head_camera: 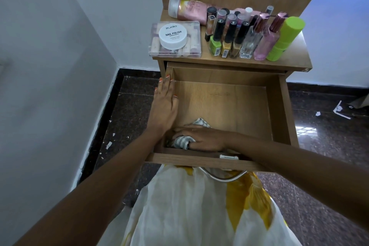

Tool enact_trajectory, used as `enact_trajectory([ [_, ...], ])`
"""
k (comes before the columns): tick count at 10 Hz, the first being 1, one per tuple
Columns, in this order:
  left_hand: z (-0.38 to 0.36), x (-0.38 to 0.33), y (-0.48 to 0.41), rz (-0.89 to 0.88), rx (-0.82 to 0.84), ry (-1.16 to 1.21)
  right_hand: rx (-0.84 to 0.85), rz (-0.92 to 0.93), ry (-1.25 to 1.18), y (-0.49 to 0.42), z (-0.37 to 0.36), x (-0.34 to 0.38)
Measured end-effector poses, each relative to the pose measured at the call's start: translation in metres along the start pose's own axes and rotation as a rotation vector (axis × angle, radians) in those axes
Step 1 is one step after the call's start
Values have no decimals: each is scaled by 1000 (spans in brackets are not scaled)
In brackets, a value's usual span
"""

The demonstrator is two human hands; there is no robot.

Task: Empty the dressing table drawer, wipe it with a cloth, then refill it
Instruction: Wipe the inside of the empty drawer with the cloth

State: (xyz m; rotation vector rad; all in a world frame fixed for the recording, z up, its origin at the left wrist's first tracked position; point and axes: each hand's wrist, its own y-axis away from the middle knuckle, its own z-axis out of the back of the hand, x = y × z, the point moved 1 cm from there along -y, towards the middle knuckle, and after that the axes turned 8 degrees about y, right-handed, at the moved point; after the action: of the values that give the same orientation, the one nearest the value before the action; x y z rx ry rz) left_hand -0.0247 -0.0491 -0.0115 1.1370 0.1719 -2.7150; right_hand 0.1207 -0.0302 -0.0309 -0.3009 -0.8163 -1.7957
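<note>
Below the wooden counter [299,52] the drawer [229,106] stands open. In its near left corner my right hand [203,138] holds the striped cloth [182,142] bunched under curled fingers; it looks soft and light. My left hand [164,104], fingers straight, rests on the left wall.

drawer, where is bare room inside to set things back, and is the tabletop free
The drawer floor is bare from the back wall to the cloth, which the right hand holds at the front left. The left hand rests on the left wall. The tabletop is crowded with bottles and a clear box.
</note>
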Motion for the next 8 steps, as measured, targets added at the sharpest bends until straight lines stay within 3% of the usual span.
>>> enact_trajectory([
  [2, 1, 0, 0, -7, 4, -2, -111, -13, 378, 24, -1, -36],
  [3, 1, -2, 1, -5, 3, -5, -127, -187, 336, 38, 10, -52],
  [5, 2, -3, 2, -3, 0, -6, -424, -548, 187, 57, 21, -84],
  [6, 2, -3, 0, -6, -1, -12, -445, -633, 217, 43, 13, -76],
  [7, 2, -3, 1, -5, -1, -4, -413, -537, 316, 20, 10, -66],
  [8, 2, -3, 1, 0, 3, -1, -341, -330, 316, -4, 10, -48],
])
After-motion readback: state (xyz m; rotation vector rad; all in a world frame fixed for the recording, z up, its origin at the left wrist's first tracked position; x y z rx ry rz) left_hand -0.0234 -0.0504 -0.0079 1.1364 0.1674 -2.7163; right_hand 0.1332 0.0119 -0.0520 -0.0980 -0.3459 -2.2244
